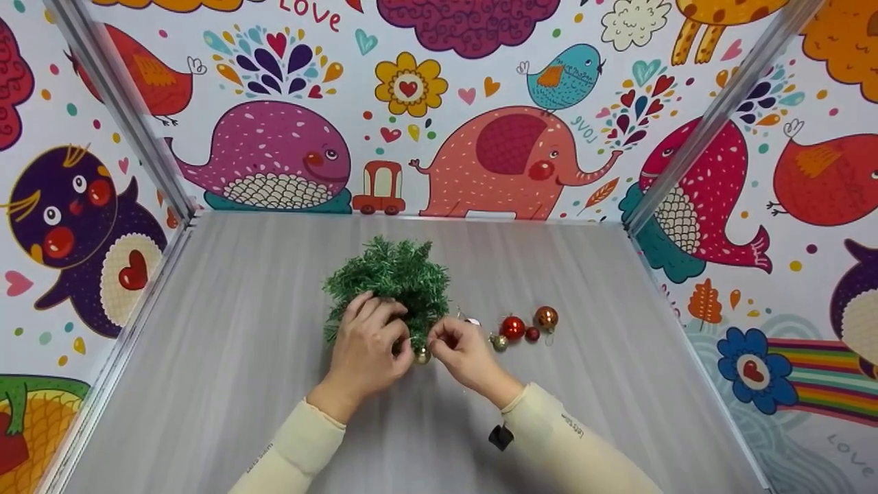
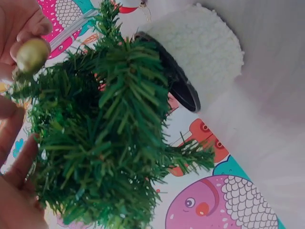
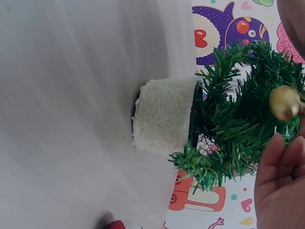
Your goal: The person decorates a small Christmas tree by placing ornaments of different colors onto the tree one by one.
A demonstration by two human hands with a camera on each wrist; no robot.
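Note:
A small artificial Christmas tree [image 1: 387, 271] stands on the table, its white textured pot [image 3: 164, 114] showing in both wrist views. My left hand [image 1: 370, 343] lies over the near side of the tree, thumb and forefinger curled at a branch tip [image 2: 21, 90]. A gold bauble [image 3: 284, 102] hangs at that branch, between the two hands. Close beside it, my right hand [image 1: 466, 353] has thumb and forefinger pinched together, seemingly on the bauble's thin hanging loop. The exact contact of the fingertips is partly hidden.
Right of the tree lie a red bauble [image 1: 512, 327], an orange-brown patterned bauble [image 1: 546, 318], a small dark red bauble [image 1: 532, 334] and a small gold bauble [image 1: 499, 342]. A pale ornament [image 1: 472, 322] is partly covered by my right hand. Printed walls [image 1: 480, 82] border the table [image 1: 226, 343].

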